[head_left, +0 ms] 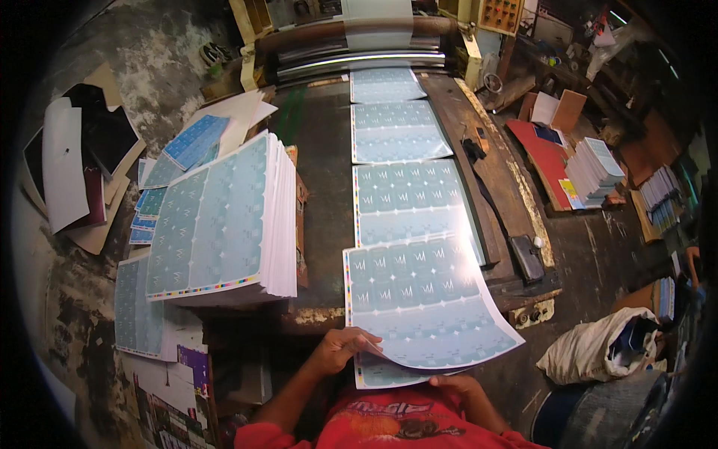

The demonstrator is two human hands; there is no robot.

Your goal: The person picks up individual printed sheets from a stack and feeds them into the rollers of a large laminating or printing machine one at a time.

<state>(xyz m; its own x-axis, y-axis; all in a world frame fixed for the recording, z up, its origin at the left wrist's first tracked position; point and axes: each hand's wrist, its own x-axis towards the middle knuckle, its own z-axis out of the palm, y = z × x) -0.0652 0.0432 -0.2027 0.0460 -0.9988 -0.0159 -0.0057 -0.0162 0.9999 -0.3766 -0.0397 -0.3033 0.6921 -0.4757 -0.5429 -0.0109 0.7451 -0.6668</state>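
A pale blue-green printed sheet (419,299) curves over the machine bed's near end, its near edge lifted. My left hand (345,350) pinches this sheet at its near left edge. Beneath the raised edge shows another printed sheet (385,372), close to my body. At the right end of that lower sheet, my right hand (460,385) has its thumb on the border; its other fingers are hidden. Farther back, overlapping printed sheets (407,191) run in a line up to the metal rollers (366,61).
Left of the bed rises a tall stack of printed sheets (224,217). A black wallet-like case (526,258) lies on the bed's right side. A cloth sack (591,348) stands at right, near a red board (538,161) bearing a paper stack (596,168).
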